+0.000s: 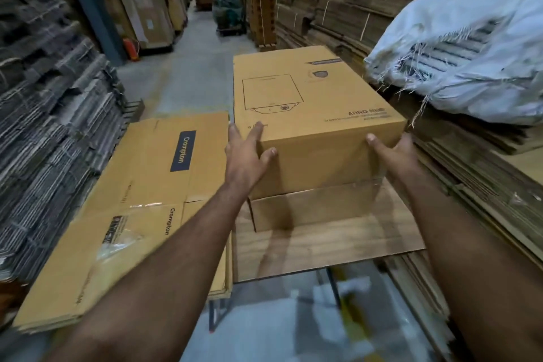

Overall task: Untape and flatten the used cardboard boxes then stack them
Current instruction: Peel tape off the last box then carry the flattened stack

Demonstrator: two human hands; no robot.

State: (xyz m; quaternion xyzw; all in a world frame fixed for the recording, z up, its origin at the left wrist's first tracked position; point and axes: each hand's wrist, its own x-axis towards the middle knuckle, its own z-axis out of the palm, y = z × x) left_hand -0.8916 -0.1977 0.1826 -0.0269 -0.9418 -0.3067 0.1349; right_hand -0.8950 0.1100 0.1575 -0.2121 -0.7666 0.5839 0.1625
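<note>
Now both hands clasp the near end of an assembled cardboard box, one at each corner. The left hand has its fingers spread over the top edge and its thumb pressed on the front face; the right hand wraps the opposite corner, thumb on the front face, its other fingers hidden behind the side, so each grip is clamped on the box. Under the box, below the hands, lies a second box on a brown board. Left of the left hand lies a stack of flattened boxes printed "Crompton". Right of the right hand a torn white sack rests on piled cardboard.
</note>
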